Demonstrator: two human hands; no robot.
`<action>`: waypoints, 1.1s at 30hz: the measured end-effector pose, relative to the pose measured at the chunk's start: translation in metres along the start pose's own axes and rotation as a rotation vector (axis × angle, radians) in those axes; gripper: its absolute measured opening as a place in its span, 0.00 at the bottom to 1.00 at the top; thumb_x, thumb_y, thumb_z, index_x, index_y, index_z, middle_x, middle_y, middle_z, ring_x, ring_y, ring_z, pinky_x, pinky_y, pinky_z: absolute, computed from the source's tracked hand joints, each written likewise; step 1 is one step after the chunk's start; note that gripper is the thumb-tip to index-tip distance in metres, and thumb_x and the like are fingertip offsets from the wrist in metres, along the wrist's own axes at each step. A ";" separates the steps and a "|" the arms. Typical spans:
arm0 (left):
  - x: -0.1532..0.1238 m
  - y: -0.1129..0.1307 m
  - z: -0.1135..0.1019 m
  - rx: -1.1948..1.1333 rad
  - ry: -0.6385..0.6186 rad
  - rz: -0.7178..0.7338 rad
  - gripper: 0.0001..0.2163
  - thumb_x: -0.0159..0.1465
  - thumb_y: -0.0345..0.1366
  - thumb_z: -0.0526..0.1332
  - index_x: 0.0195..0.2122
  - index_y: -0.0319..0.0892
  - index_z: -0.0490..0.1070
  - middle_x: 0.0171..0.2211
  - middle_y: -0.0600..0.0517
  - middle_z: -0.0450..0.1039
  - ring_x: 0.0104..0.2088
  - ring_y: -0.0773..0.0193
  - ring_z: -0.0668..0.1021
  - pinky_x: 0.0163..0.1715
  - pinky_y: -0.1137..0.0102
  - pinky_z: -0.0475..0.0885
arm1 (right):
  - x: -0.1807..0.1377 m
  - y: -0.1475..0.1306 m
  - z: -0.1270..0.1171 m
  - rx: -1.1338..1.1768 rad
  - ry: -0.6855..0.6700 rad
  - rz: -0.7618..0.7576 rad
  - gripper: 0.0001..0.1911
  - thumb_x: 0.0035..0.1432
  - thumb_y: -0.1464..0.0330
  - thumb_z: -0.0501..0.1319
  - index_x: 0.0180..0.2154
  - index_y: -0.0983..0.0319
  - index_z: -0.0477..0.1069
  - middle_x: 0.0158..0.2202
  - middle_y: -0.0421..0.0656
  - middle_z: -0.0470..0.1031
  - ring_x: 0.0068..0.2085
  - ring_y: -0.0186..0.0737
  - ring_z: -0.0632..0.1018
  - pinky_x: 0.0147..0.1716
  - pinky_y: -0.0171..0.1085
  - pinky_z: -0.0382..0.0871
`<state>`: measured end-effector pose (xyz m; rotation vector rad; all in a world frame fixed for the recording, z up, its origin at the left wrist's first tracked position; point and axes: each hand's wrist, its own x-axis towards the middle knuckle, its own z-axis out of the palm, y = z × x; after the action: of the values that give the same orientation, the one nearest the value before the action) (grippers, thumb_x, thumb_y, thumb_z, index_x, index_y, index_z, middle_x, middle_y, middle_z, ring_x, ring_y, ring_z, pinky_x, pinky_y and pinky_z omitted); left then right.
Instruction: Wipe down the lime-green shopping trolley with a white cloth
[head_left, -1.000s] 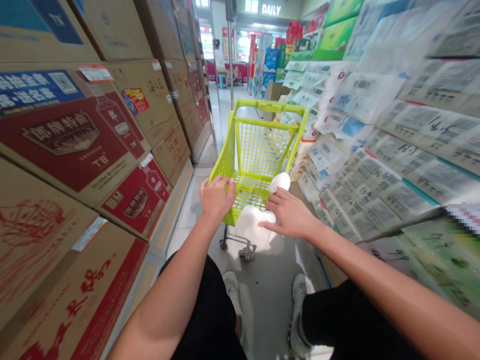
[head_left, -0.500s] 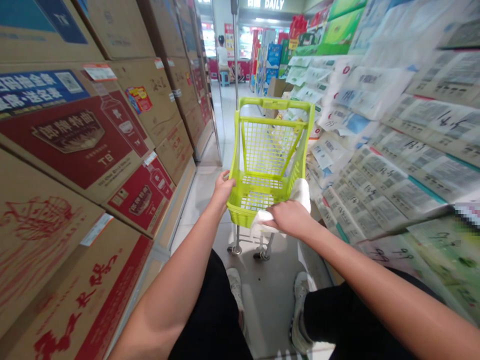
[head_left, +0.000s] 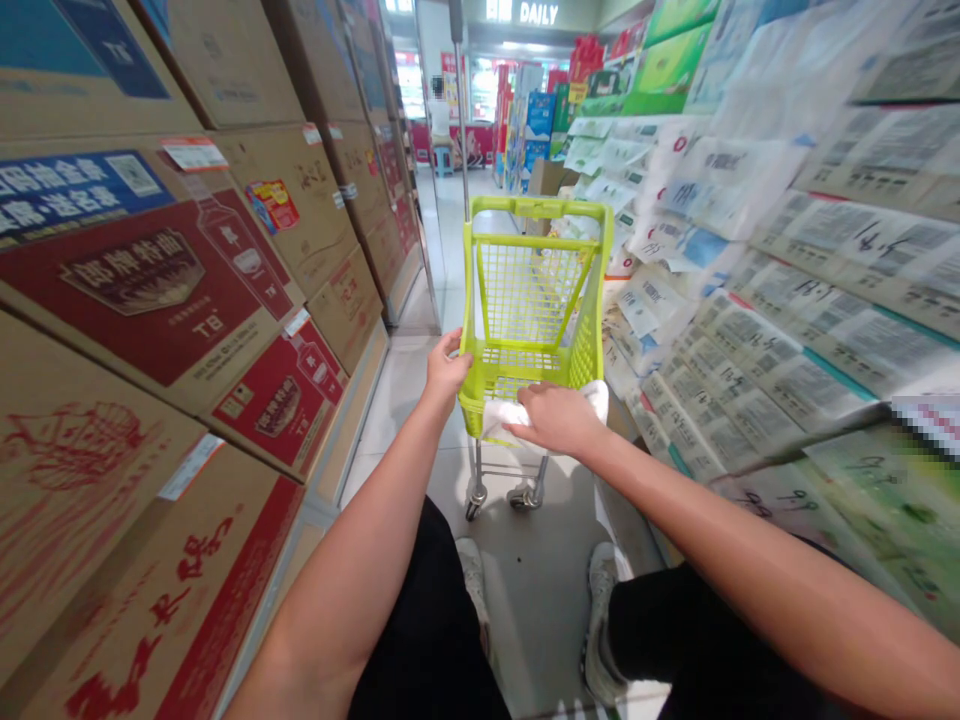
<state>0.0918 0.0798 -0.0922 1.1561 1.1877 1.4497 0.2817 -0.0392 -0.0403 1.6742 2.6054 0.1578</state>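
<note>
A small lime-green plastic shopping cart [head_left: 534,210] on grey metal legs and casters stands in front of me in the aisle, its basket holding nothing. My left hand [head_left: 448,368] grips the left wall of the basket, thumb over the edge. A white cloth [head_left: 499,415] lies bunched against the near rim. Over it, my right hand [head_left: 559,415] presses the cloth onto that rim, fingers curled. Part of the cloth hangs past the hand on the right. A thin metal pole [head_left: 463,130] rises behind the cart's left corner.
Stacked cardboard cartons [head_left: 135,270] wall the left side. Along the right rise piles of plastic-wrapped paper packs [head_left: 810,280] with handwritten prices. A glass panel edge [head_left: 433,250] stands left of the cart. Far ahead, a person [head_left: 439,115] is by a blue stool [head_left: 443,160].
My right hand has slid the white cloth leftward along the cart's near rim. The cart has shifted and turned slightly, its casters swivelling. My left hand keeps its place on the side.
</note>
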 end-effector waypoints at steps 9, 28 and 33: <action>-0.023 -0.008 0.025 -0.081 0.134 -0.005 0.21 0.55 0.26 0.59 0.52 0.41 0.69 0.55 0.43 0.76 0.53 0.57 0.80 0.56 0.63 0.75 | -0.007 0.012 0.005 -0.095 -0.115 0.075 0.39 0.67 0.37 0.45 0.44 0.62 0.78 0.36 0.56 0.82 0.39 0.54 0.84 0.35 0.41 0.69; -0.020 -0.011 0.032 -0.110 0.170 0.046 0.20 0.56 0.27 0.60 0.51 0.39 0.74 0.52 0.43 0.79 0.46 0.57 0.82 0.49 0.63 0.78 | -0.011 0.015 0.011 -0.135 -0.062 0.060 0.33 0.71 0.43 0.44 0.50 0.60 0.73 0.35 0.53 0.82 0.37 0.54 0.84 0.32 0.39 0.66; -0.038 -0.016 0.052 -0.192 0.186 0.062 0.23 0.56 0.26 0.61 0.54 0.37 0.75 0.47 0.43 0.82 0.43 0.56 0.84 0.46 0.63 0.80 | 0.003 -0.020 0.009 -0.081 0.020 0.038 0.28 0.73 0.48 0.48 0.52 0.62 0.73 0.38 0.53 0.82 0.39 0.52 0.84 0.32 0.38 0.65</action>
<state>0.1500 0.0518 -0.1068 0.9501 1.1171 1.7087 0.2636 -0.0440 -0.0514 1.7053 2.5453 0.2786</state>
